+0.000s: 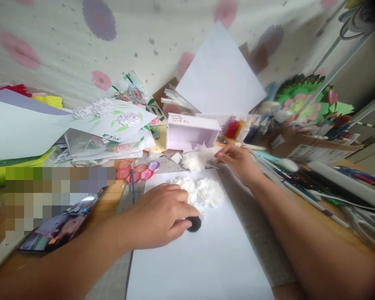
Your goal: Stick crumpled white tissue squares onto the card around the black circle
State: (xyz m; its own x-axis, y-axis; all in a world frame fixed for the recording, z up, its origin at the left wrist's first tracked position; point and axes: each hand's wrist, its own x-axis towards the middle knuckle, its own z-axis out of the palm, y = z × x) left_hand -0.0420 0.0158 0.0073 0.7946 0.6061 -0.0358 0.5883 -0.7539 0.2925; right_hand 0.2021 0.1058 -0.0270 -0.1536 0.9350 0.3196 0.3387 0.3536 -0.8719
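My left hand (165, 214) pinches a round black thing, like a bottle cap (194, 224), between thumb and fingers, low over a white sheet of paper (190, 266). Just beyond it, crumpled white tissue tufts (208, 192) form a raised cluster on the sheet. My right hand (237, 161) reaches to a loose pile of white tissue pieces (195, 160) past the sheet's far edge. Its thumb and fingertips are drawn together at the pile's right side, seemingly on a piece of tissue. Whatever lies under my left palm is hidden.
A pale lilac box (192, 131) stands behind the pile. Left of the sheet are a paint palette (137, 171), a thin blue brush (133, 187) and a phone (65, 225). Scissors (367, 227) and pens lie to the right. Paper flower pictures (112, 118) are stacked at the back left.
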